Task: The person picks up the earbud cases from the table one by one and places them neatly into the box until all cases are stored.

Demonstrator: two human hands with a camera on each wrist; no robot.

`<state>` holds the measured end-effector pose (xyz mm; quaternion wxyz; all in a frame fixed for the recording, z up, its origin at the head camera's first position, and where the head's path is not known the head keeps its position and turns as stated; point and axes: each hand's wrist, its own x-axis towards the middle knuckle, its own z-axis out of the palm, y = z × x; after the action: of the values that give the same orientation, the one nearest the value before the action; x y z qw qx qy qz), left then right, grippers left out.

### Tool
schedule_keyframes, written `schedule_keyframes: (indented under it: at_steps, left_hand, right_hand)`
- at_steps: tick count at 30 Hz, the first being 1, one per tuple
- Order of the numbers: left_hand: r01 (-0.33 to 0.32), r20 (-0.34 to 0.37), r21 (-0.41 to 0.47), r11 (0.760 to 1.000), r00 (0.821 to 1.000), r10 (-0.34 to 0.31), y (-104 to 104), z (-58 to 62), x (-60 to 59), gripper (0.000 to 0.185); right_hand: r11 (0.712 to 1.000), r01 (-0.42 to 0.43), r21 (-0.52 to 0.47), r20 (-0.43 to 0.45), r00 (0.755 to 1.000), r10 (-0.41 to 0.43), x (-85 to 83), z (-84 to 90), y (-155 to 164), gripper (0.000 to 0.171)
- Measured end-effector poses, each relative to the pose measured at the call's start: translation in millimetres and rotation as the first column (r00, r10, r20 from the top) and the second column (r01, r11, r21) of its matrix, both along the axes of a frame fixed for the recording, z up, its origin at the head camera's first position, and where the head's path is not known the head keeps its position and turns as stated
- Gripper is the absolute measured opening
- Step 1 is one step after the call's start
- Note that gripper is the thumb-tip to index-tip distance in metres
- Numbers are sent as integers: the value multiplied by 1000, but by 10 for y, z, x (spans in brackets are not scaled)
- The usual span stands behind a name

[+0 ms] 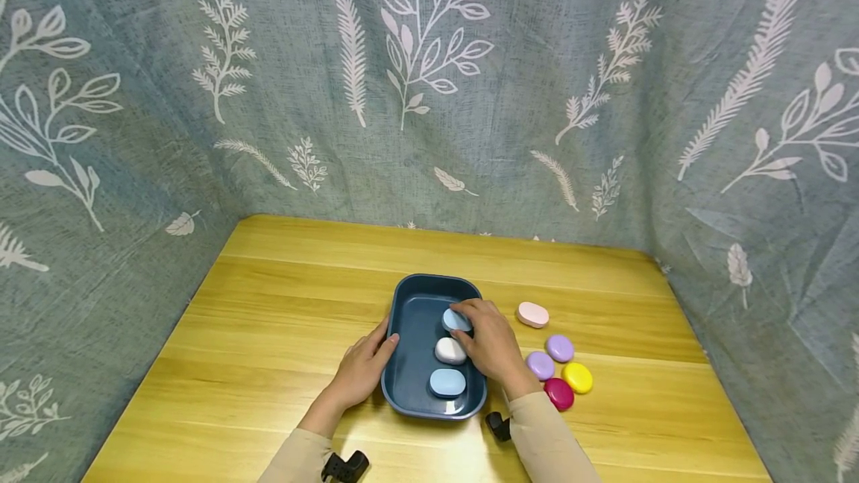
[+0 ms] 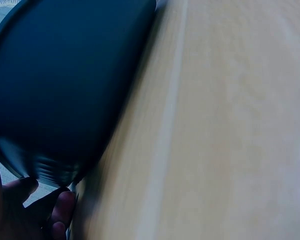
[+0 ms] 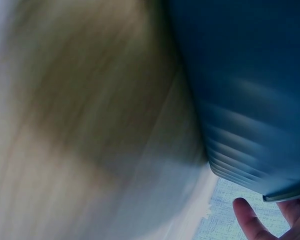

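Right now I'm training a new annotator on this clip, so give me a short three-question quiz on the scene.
1. How many oval cases lie inside the dark blue tray?
2. True or false: the right hand touches the pink case.
3. Which does the left hand rest against? A) the tray's left rim B) the yellow case C) the magenta case

Key:
1. Three: the light blue case, the white case, and the blue case under the right hand's fingers.
2. False.
3. A.

3 cases (image 1: 448,351) lie in the tray (image 1: 411,364), 5 cases (image 1: 559,364) right of it.
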<state>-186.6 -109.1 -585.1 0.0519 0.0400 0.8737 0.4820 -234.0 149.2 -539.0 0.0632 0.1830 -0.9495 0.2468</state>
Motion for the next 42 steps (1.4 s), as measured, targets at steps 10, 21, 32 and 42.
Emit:
schedule_keyframes:
  at_steps: [10, 21, 32, 42]
  left_hand:
    - [7, -2, -7, 1000, 1000, -7, -4, -9, -3, 63]
    - [6, 2, -4, 1000, 1000, -6, -6, -3, -4, 64]
    - [8, -8, -16, 1000, 1000, -9, -3, -3, -3, 63]
    - [6, -9, -19, 1000, 1000, -6, -7, -4, -1, 62]
  right_hand:
    - [998, -10, 66, 6, 1000, 10, -18, -21, -31, 42]
    - [992, -22, 128, -20, 1000, 24, -37, -16, -53, 40]
    - [982, -23, 185, 1, 1000, 24, -52, -14, -71, 41]
    - [974, -24, 226, 21, 1000, 20, -53, -12, -94, 42]
